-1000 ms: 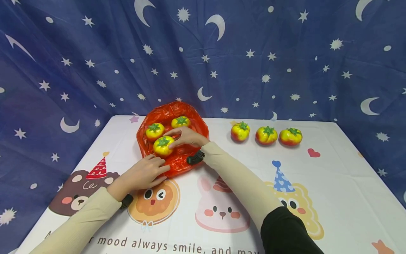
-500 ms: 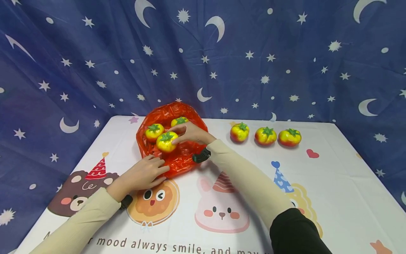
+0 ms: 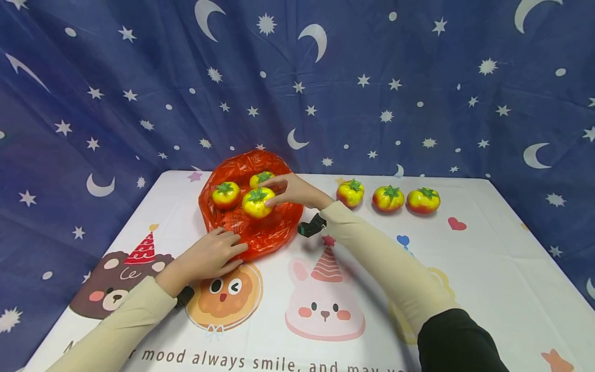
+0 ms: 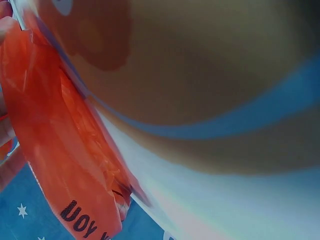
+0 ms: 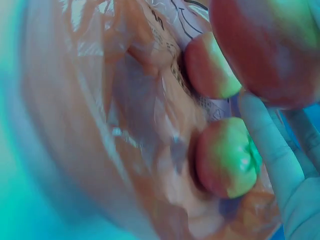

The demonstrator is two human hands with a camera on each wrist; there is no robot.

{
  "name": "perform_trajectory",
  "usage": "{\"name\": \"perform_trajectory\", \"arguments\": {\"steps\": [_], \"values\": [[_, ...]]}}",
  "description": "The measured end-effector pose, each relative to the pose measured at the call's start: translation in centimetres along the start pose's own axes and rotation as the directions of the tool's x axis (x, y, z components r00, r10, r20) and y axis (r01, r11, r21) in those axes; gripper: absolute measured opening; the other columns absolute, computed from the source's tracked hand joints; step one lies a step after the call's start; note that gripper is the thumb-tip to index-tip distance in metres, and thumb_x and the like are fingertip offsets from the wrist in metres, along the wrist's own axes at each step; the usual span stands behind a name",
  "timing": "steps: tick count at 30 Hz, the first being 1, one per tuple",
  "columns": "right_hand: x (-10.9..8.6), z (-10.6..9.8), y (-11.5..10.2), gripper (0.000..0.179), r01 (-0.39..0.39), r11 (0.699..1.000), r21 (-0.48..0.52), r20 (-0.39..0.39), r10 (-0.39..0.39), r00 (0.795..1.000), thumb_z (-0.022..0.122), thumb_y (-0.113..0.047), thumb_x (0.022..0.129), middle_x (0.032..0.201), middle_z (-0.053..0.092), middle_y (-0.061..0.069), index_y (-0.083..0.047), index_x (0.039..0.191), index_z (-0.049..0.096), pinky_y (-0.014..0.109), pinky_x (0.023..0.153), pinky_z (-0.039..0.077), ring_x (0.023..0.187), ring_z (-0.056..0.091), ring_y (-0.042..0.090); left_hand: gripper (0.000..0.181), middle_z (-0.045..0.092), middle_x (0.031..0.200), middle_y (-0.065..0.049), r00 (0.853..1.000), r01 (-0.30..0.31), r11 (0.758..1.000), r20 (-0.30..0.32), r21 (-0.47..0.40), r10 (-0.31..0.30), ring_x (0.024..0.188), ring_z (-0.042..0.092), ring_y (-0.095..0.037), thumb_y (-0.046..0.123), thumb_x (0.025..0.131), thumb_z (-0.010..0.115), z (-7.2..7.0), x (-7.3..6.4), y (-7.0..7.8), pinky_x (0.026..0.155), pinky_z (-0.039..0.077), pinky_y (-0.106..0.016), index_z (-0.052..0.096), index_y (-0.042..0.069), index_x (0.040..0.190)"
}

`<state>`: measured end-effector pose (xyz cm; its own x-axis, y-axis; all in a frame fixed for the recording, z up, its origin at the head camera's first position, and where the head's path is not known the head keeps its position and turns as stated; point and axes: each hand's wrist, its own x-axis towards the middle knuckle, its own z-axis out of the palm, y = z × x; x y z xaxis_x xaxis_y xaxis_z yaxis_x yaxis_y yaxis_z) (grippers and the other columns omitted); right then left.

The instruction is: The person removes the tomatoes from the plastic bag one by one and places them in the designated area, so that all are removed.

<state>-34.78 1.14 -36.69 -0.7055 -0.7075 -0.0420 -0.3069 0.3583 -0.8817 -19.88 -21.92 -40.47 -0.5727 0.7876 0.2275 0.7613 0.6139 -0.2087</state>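
A red plastic bag point(image 3: 260, 240) lies spread with its mouth open at the back left of the table. My left hand point(image 3: 206, 257) grips its near rim; in the left wrist view the bag's printed edge point(image 4: 55, 135) passes between the fingers. My right hand point(image 3: 302, 192) holds a yellow-and-red tomato point(image 3: 255, 207) with green leaves over the bag, and in the right wrist view this tomato point(image 5: 272, 47) is close to the camera. Inside the bag rest a left tomato point(image 3: 225, 197) and a back tomato point(image 3: 259, 179), the latter partly hidden by the right hand.
Right of the bag, a row of 3 similar tomatoes point(image 3: 388, 200) stands along the back of the table. The white tablecloth point(image 3: 492, 289) has printed cartoon figures and lettering. A blue starry curtain point(image 3: 353, 124) hangs behind and at the sides.
My right hand has moved right and slightly away from me, carrying the tomato from the bag's near left part toward its middle. The left hand has stayed at the rim.
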Motion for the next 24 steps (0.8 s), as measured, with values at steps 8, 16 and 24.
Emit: {"name": "perform_trajectory", "arguments": {"steps": [8, 16, 24], "values": [[-2.4, -2.0, 0.3, 0.051, -0.018, 1.000, -0.010, -0.032, 0.018, 0.999, 0.077, -0.020, 0.076, 0.128, 0.060, 0.003, -0.016, 0.124, 0.061, 0.033, 0.095, 0.049, 0.114, 0.056, 0.021, 0.026, 0.059, 0.080, 0.000, 1.000, 0.004, 1.000, 0.000, -0.003, -0.004, 0.077, 0.057, -0.018, 0.032, 0.079, 0.072, -0.1, 0.0, 0.1, 0.081, 0.048, -0.040, 0.062, 0.016, 0.097], [-5.3, -3.8, 0.9, 0.051, -0.028, 1.000, 0.003, -0.045, 0.028, 0.999, 0.077, -0.021, 0.075, 0.133, 0.056, 0.001, -0.017, 0.124, 0.061, 0.037, 0.097, 0.048, 0.119, 0.055, 0.023, 0.026, 0.059, 0.080, 0.000, 1.000, 0.009, 1.000, 0.009, -0.005, -0.009, 0.077, 0.057, -0.018, 0.031, 0.079, 0.072, -0.3, 0.1, 0.2, 0.082, 0.049, -0.040, 0.062, 0.016, 0.096], [-8.0, -4.9, 1.0, 0.052, 0.020, 0.999, 0.032, -0.044, -0.018, 0.999, 0.078, -0.011, 0.075, 0.129, 0.059, 0.010, -0.008, 0.124, 0.060, 0.037, 0.094, 0.050, 0.117, 0.056, 0.030, 0.026, 0.059, 0.080, 0.000, 0.999, 0.022, 1.000, 0.030, -0.018, -0.022, 0.076, 0.057, -0.018, 0.032, 0.079, 0.072, -0.3, 0.1, 0.2, 0.083, 0.050, -0.041, 0.063, 0.016, 0.097]]}}
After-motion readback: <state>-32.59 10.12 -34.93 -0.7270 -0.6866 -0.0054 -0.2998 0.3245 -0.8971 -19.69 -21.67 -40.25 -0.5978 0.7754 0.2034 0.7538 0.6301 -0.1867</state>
